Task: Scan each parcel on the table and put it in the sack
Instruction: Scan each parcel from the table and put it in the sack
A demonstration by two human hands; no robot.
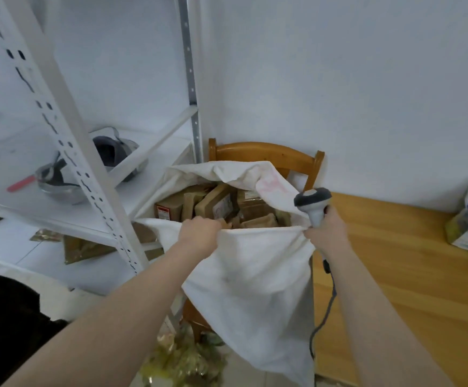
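Head view: sack [255, 275] held open on the chair [266, 153], brown parcels [216, 205] inside.
My left hand [199, 233] clutches its rim; my right hand [326, 233] grips the scanner [312, 202] beside the rim. Bagging step, I judge; next needs a free hand for the tabletop [409, 261].
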